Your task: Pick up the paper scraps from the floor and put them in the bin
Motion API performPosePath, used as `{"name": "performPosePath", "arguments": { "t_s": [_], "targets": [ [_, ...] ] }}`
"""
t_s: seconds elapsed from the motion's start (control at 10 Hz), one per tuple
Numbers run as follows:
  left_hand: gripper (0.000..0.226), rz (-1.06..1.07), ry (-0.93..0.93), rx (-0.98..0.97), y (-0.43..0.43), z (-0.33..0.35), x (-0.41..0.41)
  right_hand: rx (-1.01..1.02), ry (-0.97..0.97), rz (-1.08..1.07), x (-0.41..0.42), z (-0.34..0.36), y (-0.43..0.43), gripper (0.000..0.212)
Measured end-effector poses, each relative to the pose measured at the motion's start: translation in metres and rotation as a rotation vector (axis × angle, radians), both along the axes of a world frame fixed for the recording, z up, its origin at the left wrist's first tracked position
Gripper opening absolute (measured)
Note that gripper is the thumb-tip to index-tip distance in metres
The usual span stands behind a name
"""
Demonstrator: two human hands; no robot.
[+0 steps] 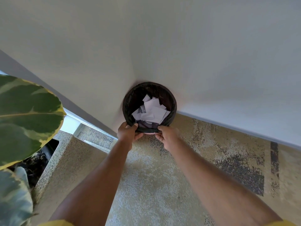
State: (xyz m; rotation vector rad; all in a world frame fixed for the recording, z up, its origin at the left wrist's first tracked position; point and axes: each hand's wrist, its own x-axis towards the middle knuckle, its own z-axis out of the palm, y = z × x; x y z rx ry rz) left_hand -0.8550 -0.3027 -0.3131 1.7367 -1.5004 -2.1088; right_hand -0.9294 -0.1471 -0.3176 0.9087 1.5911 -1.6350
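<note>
Corner walls hug bin (172, 101) | left hand (128, 132), right hand (168, 136) grips pinching near rim | scraps (151, 110) inside

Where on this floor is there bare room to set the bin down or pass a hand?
The floor is bare between the two forearms and out to the right, bordered by the wall. It is tight in the corner, where the left hand and right hand grip the bin rim, and at far left by the plant leaves and raised ledge.
</note>
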Motion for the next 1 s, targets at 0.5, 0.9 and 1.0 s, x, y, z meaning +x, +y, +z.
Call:
{"name": "performPosePath", "arguments": {
  "t_s": [0.5,0.9,1.0],
  "targets": [
    [0.038,-0.042,-0.067,0.028,-0.003,0.004,0.003,-0.083,-0.061,0.114,0.002,0.012,-0.001,0.028],
    [0.056,-0.192,-0.131,-0.128,0.028,0.106,-0.015,-0.074,0.223,0.095,-0.014,0.113,-0.011,0.074],
    [0.06,-0.268,-0.097,-0.186,0.032,0.148,-0.032,-0.058,0.315,0.225,-0.027,0.151,-0.022,0.095]
  ]
}}
